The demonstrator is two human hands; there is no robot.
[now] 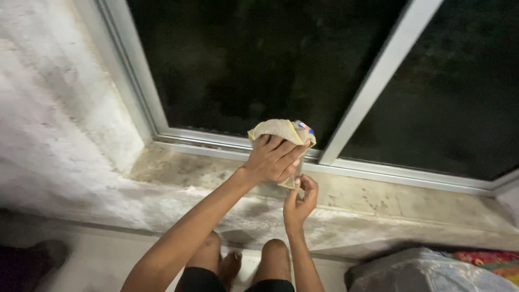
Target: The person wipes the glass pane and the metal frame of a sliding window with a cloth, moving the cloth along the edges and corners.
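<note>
The cloth [278, 130], a beige rag with a yellow edge, is held up against the lower part of the dark window pane [243, 59], just above the stained sill [178, 173]. The left hand [273, 159] has its grip clenched over the cloth from below, while the right hand [300, 200] pinches what seems to be its hanging corner. A white frame bar [373, 81] slants just beside it.

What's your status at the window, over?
Left hand grips folded cloth against the window frame. Right hand pinches the cloth's lower corner. Stained sill below; nothing in the way.
</note>
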